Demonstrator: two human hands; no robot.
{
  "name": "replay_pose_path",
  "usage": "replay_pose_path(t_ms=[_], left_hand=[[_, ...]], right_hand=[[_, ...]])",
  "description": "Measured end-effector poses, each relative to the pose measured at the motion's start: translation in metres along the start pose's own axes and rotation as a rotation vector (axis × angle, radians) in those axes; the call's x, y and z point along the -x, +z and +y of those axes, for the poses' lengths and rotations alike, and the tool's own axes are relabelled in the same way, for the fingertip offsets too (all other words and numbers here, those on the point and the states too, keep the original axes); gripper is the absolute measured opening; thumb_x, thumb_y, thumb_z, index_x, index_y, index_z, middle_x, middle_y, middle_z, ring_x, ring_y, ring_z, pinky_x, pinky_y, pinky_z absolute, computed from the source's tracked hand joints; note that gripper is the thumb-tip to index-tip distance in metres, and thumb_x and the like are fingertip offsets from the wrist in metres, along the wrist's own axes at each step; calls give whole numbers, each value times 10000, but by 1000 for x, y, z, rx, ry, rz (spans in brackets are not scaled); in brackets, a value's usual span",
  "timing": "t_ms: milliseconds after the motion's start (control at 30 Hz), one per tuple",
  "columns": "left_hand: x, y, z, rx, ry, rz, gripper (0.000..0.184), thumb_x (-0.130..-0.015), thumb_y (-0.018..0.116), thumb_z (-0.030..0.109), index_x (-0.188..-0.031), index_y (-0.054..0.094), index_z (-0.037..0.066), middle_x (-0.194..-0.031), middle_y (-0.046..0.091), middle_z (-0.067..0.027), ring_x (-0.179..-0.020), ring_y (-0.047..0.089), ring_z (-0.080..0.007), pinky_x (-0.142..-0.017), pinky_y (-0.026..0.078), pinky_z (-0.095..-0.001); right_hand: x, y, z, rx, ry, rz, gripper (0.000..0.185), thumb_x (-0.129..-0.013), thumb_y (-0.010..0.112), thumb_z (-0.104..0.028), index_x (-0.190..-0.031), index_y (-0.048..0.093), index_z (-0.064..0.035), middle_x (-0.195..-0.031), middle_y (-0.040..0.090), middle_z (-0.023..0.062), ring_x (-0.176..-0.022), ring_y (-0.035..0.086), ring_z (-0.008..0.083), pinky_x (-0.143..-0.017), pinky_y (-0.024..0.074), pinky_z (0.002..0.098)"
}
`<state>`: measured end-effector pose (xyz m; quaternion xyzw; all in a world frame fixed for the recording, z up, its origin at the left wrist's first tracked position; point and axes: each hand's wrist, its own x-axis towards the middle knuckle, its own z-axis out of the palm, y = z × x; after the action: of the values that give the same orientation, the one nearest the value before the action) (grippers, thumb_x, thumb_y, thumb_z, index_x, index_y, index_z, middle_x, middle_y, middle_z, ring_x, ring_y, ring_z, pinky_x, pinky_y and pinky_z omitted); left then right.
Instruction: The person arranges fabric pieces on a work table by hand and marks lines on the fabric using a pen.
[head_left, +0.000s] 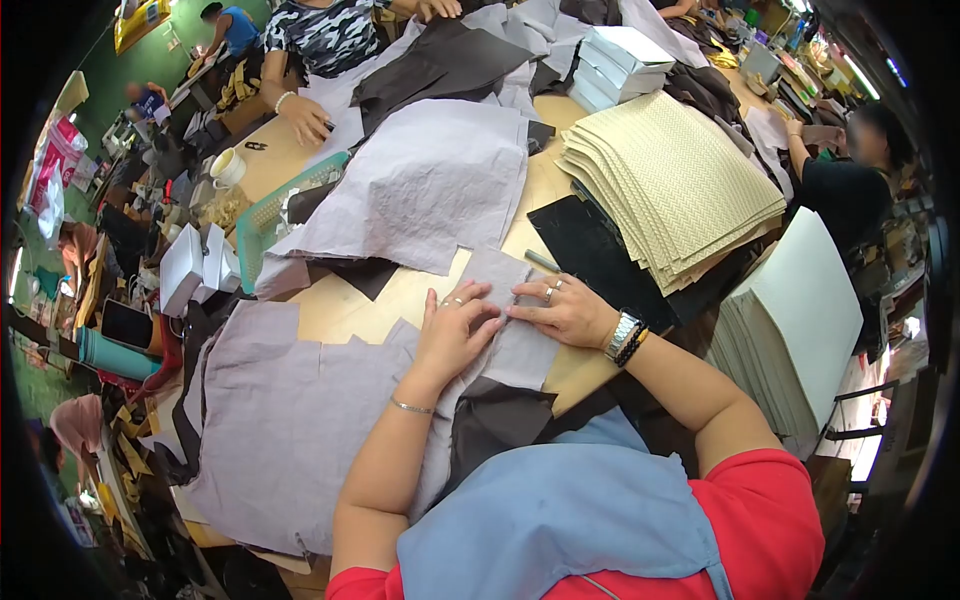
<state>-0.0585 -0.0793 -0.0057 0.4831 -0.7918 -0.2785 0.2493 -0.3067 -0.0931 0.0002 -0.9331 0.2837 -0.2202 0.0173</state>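
1. Left hand (460,322): fingers bent, resting on grey cloth (525,358); cannot tell whether they pinch it;
2. Right hand (567,306): fingertips on the same cloth, just beside the left hand; pinch or no pinch, cannot tell;
3. Grey cloth: on table (340,306) near its edge, in front of blue apron (560,520); cream sheets (670,190) stacked beyond, to the right.
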Motion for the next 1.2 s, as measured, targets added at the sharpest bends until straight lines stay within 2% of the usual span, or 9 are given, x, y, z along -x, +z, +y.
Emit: replay_pose_path(t_ms=[267,467,833,1133,1200], left_hand=[[0,0,1,-7,18,23,189,-878,686,282,-996,706,136,-1339,591,-57,-1357,446,-270,-1116,167,-676],[0,0,1,-2,22,28,209,-873,691,306,-996,705,138,-1340,594,-75,-1358,447,-280,-1116,164,-678],[1,0,4,-24,33,32,246,-855,698,318,-1007,698,125,-1346,587,-78,-1370,432,-294,-1101,164,-699],[3,2,3,-113,139,35,210,-840,705,251,-1050,722,253,-1372,565,-58,-1353,449,-309,-1084,161,-718],[3,3,3,-130,173,29,215,-844,695,237,-1057,721,250,-1368,565,-58,-1345,456,-312,-1080,177,-716]], right_hand=[[1,-1,1,-35,-37,-8,355,-851,636,-159,-1195,662,-242,-1235,607,20,-1073,617,202,-891,474,367],[0,-1,1,-46,-59,17,293,-849,631,-151,-1137,673,-189,-1194,620,24,-1056,626,194,-867,480,356],[-3,0,-4,-18,63,37,210,-832,675,-159,-1041,691,-160,-1124,642,20,-1024,629,206,-869,475,367],[-6,-3,-8,31,173,97,229,-836,692,-168,-1062,693,-128,-1090,647,54,-1001,624,250,-878,464,381],[-5,-2,-7,35,184,104,232,-834,692,-177,-1060,692,-122,-1105,647,59,-1011,624,256,-878,465,385]])
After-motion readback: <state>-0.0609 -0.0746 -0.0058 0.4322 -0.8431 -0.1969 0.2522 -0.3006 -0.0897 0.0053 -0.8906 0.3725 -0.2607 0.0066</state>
